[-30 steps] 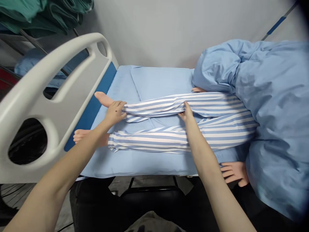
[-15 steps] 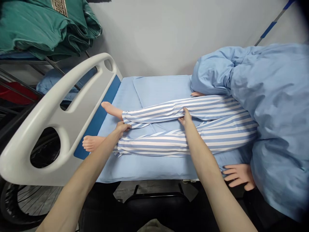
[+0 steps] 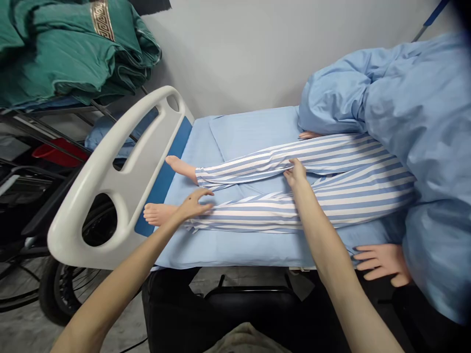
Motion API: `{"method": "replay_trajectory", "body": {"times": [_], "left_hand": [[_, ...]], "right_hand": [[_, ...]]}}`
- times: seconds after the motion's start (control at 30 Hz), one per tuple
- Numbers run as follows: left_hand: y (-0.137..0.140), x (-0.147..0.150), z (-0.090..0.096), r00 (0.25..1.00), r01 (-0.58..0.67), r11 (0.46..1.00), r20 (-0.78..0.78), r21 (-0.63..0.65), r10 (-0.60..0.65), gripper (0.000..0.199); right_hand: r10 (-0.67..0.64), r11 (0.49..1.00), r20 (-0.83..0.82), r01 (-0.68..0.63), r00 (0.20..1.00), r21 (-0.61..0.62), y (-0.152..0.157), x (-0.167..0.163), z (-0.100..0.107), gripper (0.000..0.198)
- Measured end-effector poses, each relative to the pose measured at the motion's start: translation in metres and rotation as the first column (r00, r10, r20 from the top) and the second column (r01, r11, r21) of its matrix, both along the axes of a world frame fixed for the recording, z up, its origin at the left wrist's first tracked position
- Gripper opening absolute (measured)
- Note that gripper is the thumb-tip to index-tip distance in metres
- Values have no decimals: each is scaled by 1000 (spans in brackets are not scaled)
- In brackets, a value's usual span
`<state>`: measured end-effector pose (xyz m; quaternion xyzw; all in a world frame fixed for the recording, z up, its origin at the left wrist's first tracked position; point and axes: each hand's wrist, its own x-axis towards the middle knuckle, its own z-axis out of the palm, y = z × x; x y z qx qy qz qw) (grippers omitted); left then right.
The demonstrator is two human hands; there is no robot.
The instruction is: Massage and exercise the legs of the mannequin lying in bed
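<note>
"By the near trouser cuff (image 3: 195, 226), how is the left hand (image 3: 194, 204)?"

"Half open, gripping nothing. The right hand (image 3: 296, 173) curls against the far knee (image 3: 277, 158); whether it pinches cloth, I can't tell."

"Best technique?"

"Spread fingers, gentle palms, I'd say; no tugging."

"And around?"

"Striped trousers (image 3: 360, 197) on a blue sheet (image 3: 243, 251), white bed end (image 3: 71, 212) leftward, grey wall (image 3: 250, 54) behind."

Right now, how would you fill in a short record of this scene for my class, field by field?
Left hand: open, by the near ankle; contact unclear
Right hand: touching the far leg of the striped trousers, around the knee
Bare feet: pointing toward the footboard
Blue quilt: bunched at right
</note>
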<state>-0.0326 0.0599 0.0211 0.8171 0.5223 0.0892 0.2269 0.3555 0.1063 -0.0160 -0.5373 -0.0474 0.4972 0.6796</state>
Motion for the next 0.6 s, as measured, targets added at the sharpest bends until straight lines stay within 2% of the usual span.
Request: {"method": "replay_trajectory", "body": {"times": [0.07,0.1,0.2,0.27,0.3,0.37,0.43,0.47,0.5,0.53,0.6], "left_hand": [[-18,2,-6,974,179,983,-133,-40,-183,55],[-25,2,-11,953,211,976,-212,-42,-216,61],[-35,4,-29,906,157,988,-398,3,-142,61],[-37,6,-36,892,118,993,-442,28,-94,56],[-38,7,-37,889,111,993,-450,33,-85,54],[-38,9,-35,882,111,993,-463,32,-84,53],[-38,12,-30,865,107,994,-494,13,-86,53],[-38,13,-27,850,97,995,-521,-1,-84,52],[-38,14,-24,830,84,996,-553,-15,-78,51],[-38,16,-21,807,70,997,-586,-25,-71,49],[-38,19,-15,778,47,998,-625,-38,-60,45]], "right_hand": [[3,997,-46,1,999,82,-26,6,10,13],[18,991,-74,-8,997,130,-44,8,14,14],[183,939,-91,-147,979,311,-111,7,18,25],[365,864,-22,-330,931,381,-160,-3,7,30],[470,807,41,-448,882,385,-183,-12,-3,31],[677,643,141,-673,723,364,-221,-32,-28,36],[863,429,179,-872,473,237,-244,-54,-52,44],[917,331,176,-928,359,170,-249,-64,-61,48],[948,256,164,-959,273,120,-251,-73,-68,51],[964,206,151,-974,219,93,-249,-80,-71,54],[970,173,155,-981,185,89,-243,-90,-72,57]]}}
